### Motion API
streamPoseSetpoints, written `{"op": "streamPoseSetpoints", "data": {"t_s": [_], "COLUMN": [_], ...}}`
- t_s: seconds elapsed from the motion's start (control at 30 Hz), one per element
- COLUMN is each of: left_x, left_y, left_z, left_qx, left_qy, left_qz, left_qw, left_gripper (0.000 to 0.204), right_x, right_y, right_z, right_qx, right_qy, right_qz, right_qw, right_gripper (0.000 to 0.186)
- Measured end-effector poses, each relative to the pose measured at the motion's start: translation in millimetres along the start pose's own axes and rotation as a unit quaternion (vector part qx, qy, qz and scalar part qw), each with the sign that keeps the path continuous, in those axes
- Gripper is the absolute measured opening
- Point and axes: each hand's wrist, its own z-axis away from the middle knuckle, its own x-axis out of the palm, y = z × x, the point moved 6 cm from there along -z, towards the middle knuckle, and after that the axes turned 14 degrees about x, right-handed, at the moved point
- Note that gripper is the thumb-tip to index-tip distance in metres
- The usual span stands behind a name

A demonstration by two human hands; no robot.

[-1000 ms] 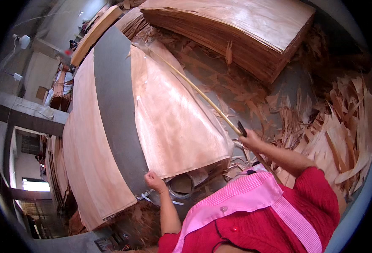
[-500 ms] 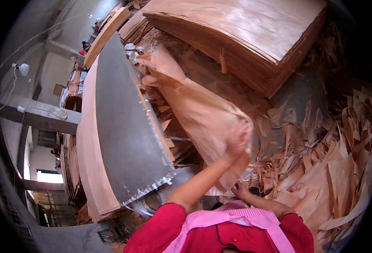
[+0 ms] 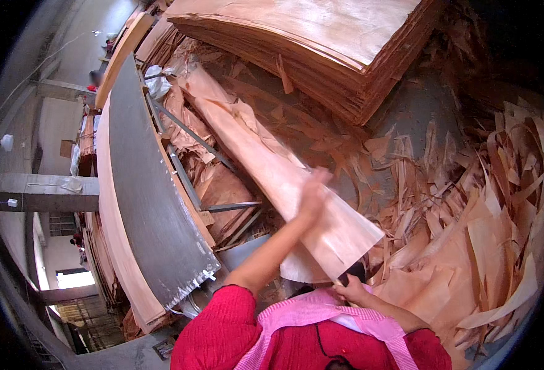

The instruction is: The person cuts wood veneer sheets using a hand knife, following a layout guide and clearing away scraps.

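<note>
A long sheet of wood veneer (image 3: 265, 179), thin and pale pinkish-brown, stretches diagonally in front of me, folded lengthwise over itself. My left hand (image 3: 312, 194) is over its middle, the fingers smeared by motion, so their grip is unclear. Close to my body, my right hand (image 3: 352, 290) is closed at the sheet's near end, beside its corner. Something dark shows at the right fingertips; I cannot make out what it is.
A thick veneer stack (image 3: 346, 86) stands at the far right. Left lies a long grey-topped table (image 3: 154, 185) with a metal frame beside it. Torn veneer strips (image 3: 469, 240) heap up on the right. A concrete beam (image 3: 43, 192) crosses at far left.
My left hand has moved left and slightly down along the veneer. The sheet's near end has swung down into a flatter fold. My right hand stays near my body. The view has shifted.
</note>
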Motion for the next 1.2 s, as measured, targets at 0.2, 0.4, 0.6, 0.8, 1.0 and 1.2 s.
{"op": "streamPoseSetpoints", "data": {"t_s": [0.2,0.4,0.6,0.8,1.0,1.2], "left_x": [-64,-86,-178,-190,-248,-229], "left_y": [-88,-48,-7,-47,51,31], "left_z": [110,96,60,-60,-48,42], "left_qx": [-0.331,-0.267,-0.187,-0.002,0.184,-0.030], "left_qy": [0.306,0.405,0.344,-0.222,0.224,0.251], "left_qz": [0.153,0.424,0.136,-0.231,-0.325,0.156], "left_qw": [0.880,0.765,0.910,0.947,0.900,0.955], "left_gripper": [0.056,0.042,0.069,0.024,0.048,0.074], "right_x": [21,38,55,81,68,74], "right_y": [-63,-86,-86,-77,-63,-143], "right_z": [62,100,135,162,156,192], "right_qx": [-0.023,-0.184,-0.229,-0.290,-0.289,-0.158], "right_qy": [0.016,0.126,0.114,0.102,0.106,0.112], "right_qz": [0.121,0.325,0.358,0.398,0.366,0.285], "right_qw": [0.992,0.919,0.898,0.864,0.878,0.939], "right_gripper": [0.020,0.021,0.028,0.021,0.029,0.022]}}
